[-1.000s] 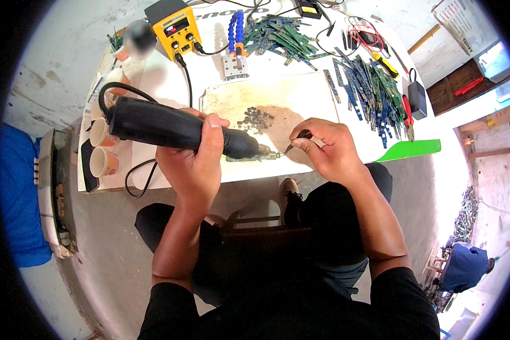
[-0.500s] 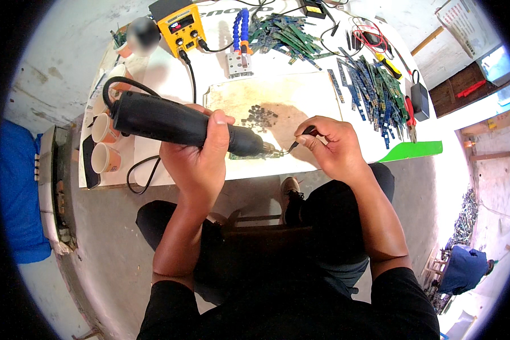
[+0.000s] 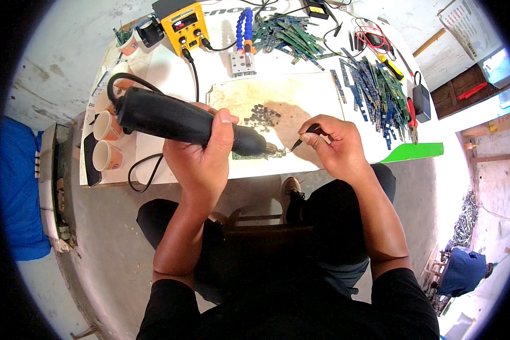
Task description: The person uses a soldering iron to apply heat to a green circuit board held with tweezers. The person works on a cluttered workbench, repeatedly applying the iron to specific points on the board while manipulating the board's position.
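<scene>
My left hand (image 3: 201,158) grips a black hot-air gun (image 3: 153,119), angled rightward and down, its metal nozzle over a small green circuit board (image 3: 242,155) on the table's front part. My right hand (image 3: 337,148) pinches black tweezers (image 3: 306,136), their fine tip at the board beside the nozzle; whether it touches cannot be made out. A beige work mat (image 3: 228,95) lies behind, with several small dark chips (image 3: 262,115) heaped on it. The board is partly hidden by the gun.
A yellow rework station (image 3: 179,25), blue flexible hose (image 3: 247,25), circuit-strip piles (image 3: 379,96) (image 3: 286,34), red-handled pliers (image 3: 412,113), paper cups (image 3: 107,154), dark phone (image 3: 90,160) and looping cords occupy the white table (image 3: 153,73). A person (image 3: 460,272) in blue is at lower right.
The whole table view has shifted slightly right and up, the gun and both my hands with it. Both grips look the same; the nozzle and tweezer tip stay close over the board.
</scene>
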The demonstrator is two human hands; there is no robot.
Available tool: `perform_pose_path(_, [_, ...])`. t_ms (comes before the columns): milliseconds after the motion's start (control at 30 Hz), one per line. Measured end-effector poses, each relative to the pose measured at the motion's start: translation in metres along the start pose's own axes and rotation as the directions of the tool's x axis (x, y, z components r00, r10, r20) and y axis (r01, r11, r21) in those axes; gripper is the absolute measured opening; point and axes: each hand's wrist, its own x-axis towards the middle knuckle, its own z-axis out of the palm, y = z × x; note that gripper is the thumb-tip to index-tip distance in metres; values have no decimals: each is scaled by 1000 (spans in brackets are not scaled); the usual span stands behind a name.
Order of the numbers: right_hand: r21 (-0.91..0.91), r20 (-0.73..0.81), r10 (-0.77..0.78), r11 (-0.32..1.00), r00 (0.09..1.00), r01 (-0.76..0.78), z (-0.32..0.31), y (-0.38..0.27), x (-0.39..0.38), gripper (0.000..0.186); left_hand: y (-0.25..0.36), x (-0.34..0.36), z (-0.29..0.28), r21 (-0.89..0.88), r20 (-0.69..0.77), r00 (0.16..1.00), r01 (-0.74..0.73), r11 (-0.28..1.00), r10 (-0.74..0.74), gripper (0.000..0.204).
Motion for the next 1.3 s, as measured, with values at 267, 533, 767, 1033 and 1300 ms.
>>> perform_pose_path(267, [62,-152,-27,997,988,37,15,12,7,8,11,9,-8,-45,-110,994,1,999,-6,10])
perform_pose_path(533, [128,-99,-112,984,989,124,13,17,3,10,26,22,-25,7,-238,971,-5,1000,7,15])
perform_pose_path(767, [86,26,-207,975,978,204,19,-1,2,9,25,28,-35,-10,-307,952,-10,1000,6,18])
perform_pose_path(1033, [49,17,-200,979,980,199,26,-6,-1,7,29,36,-49,-25,-345,938,-46,999,34,19])
perform_pose_path(1300, [-20,-39,-242,970,969,241,35,-14,-12,8,28,34,-55,-171,-328,943,-109,979,47,12])
